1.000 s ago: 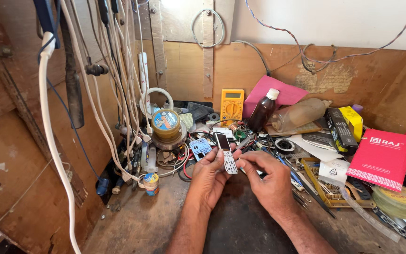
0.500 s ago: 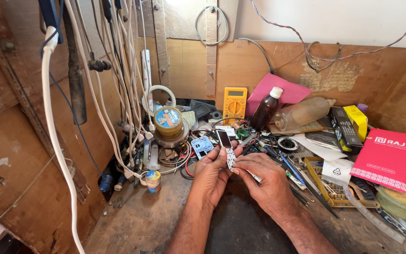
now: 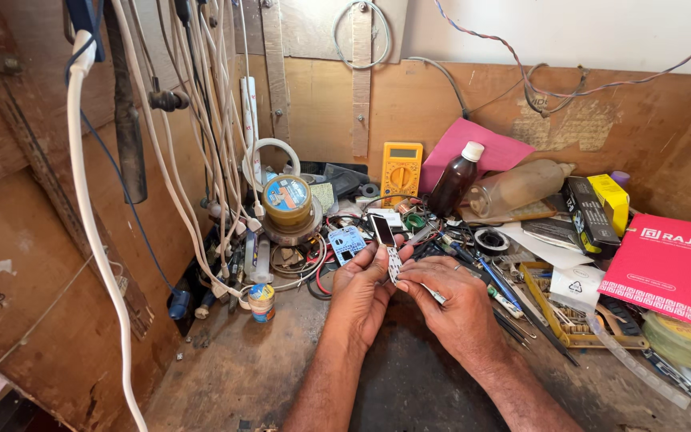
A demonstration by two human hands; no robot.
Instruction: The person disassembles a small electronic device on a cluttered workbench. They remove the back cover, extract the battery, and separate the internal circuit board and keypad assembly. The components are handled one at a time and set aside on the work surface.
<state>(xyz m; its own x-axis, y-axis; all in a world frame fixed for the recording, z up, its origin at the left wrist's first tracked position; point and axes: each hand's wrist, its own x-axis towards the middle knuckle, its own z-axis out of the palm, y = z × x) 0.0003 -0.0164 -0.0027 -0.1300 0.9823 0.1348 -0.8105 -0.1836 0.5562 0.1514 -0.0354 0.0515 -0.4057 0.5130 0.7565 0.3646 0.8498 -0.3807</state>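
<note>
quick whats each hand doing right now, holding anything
Left hand: closed on the small phone, which stands tilted above the fingers.
Right hand: closed in a pinch on a thin metal tool, its tip at the phone.

A yellow multimeter point(image 3: 401, 172) stands beside a brown bottle point(image 3: 452, 181).

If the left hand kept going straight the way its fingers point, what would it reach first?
The left hand points up and away toward the back wall. Beyond the small phone it holds, it would probably first meet the tangle of wires; depth is unclear.
</note>
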